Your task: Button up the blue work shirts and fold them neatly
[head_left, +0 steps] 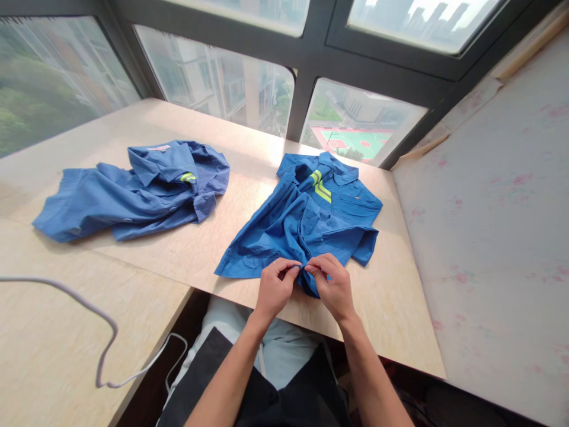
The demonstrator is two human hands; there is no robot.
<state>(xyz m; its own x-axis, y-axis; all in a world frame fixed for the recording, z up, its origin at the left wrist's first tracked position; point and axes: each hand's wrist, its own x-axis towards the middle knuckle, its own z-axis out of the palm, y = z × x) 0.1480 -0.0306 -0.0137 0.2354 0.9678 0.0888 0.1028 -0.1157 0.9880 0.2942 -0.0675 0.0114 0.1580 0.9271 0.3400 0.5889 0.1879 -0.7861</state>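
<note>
A blue work shirt (267,237) with yellow-green stripes lies rumpled on the light tabletop, its collar toward the window. Close to the table's front edge, my left hand (278,286) pinches the shirt's front edge between thumb and fingers. Right beside it, my right hand (331,283) pinches the same edge, with the fingertips of both hands almost touching. Whatever small part sits between the fingertips is hidden. Some of the cloth bunches up below the hands.
A second blue work shirt (146,193) lies crumpled to the left. A grey-white cable (84,302) curves across the left table section and hangs over its edge. Windows (222,77) stand behind the table, and a floral-papered wall (489,225) bounds the right side.
</note>
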